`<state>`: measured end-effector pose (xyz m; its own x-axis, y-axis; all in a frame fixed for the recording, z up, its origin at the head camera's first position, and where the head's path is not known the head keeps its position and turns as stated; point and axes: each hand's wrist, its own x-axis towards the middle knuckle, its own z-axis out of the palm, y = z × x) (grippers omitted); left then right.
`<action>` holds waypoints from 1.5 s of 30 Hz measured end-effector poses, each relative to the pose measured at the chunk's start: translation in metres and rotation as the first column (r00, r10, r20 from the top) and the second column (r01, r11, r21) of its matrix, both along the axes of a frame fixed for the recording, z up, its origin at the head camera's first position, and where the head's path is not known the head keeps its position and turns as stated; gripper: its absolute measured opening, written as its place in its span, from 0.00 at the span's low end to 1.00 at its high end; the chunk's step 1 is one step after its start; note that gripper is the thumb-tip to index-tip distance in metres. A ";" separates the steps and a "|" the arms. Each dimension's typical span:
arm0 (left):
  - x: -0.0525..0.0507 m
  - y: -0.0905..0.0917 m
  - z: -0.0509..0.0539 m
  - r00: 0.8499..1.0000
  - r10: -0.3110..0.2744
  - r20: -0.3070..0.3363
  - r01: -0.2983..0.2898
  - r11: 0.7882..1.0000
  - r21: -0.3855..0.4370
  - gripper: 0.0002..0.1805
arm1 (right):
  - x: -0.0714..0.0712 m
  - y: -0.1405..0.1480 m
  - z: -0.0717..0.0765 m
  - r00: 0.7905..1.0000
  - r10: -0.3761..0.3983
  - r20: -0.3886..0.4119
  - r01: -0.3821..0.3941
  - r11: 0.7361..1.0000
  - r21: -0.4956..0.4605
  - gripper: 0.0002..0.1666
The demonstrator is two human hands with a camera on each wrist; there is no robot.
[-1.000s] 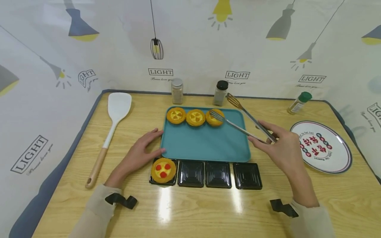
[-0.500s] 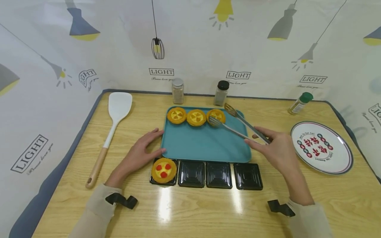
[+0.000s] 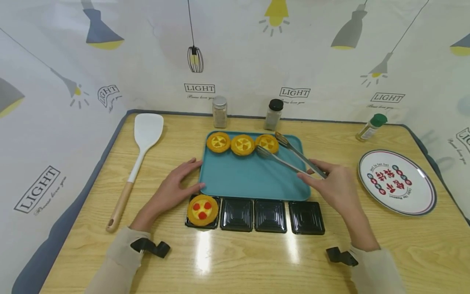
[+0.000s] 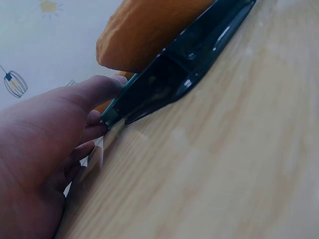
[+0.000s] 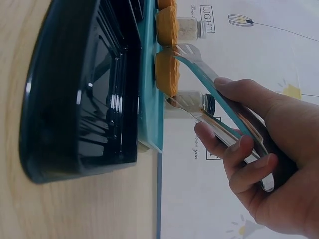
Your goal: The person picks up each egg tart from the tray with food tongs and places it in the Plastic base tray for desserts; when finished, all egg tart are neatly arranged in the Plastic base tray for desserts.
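My right hand (image 3: 338,185) grips metal tongs (image 3: 302,157) over the teal tray (image 3: 246,175). The tongs' arms stand apart, their tips on either side of the rightmost yellow-topped tart (image 3: 267,144). In the right wrist view, the tongs (image 5: 219,93) straddle that tart (image 5: 166,73); contact is unclear. Two similar tarts, a middle one (image 3: 242,145) and a left one (image 3: 218,142), sit beside it along the tray's back. My left hand (image 3: 170,185) touches the tray's left edge with thumb and fingertips. Before it, a red-dotted tart (image 3: 202,210) sits in a small black container.
Three more black containers, a left (image 3: 236,214), middle (image 3: 270,216) and right one (image 3: 306,217), line the tray's front. A white spatula (image 3: 137,157) lies left, a plate (image 3: 396,181) right. Silver-capped (image 3: 220,112), black-capped (image 3: 273,114) and green-capped (image 3: 371,127) jars stand behind.
My right hand has moved left and slightly lower, bringing the tongs' tips down from above the rightmost tart to either side of it. My left hand has stayed in place.
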<state>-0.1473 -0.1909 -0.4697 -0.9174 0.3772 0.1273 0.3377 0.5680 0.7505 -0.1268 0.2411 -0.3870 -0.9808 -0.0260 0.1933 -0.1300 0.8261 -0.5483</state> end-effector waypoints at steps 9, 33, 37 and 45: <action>0.001 0.000 0.000 1.000 0.003 0.007 -0.003 1.000 -0.003 0.37 | 0.001 -0.002 -0.001 1.000 0.000 0.008 0.001 1.000 -0.014 0.36; 0.001 0.000 0.000 1.000 0.001 0.001 -0.001 1.000 -0.011 0.37 | 0.020 0.027 0.034 0.987 0.160 -0.008 -0.159 0.968 -0.195 0.26; 0.001 0.000 0.001 1.000 0.002 -0.001 -0.002 1.000 -0.008 0.37 | 0.025 0.025 0.040 0.921 0.386 0.057 -0.353 0.886 -0.301 0.25; 0.001 0.000 0.001 1.000 -0.001 -0.006 0.001 1.000 -0.007 0.37 | 0.030 0.012 0.042 0.797 0.555 0.236 -0.487 0.823 -0.292 0.25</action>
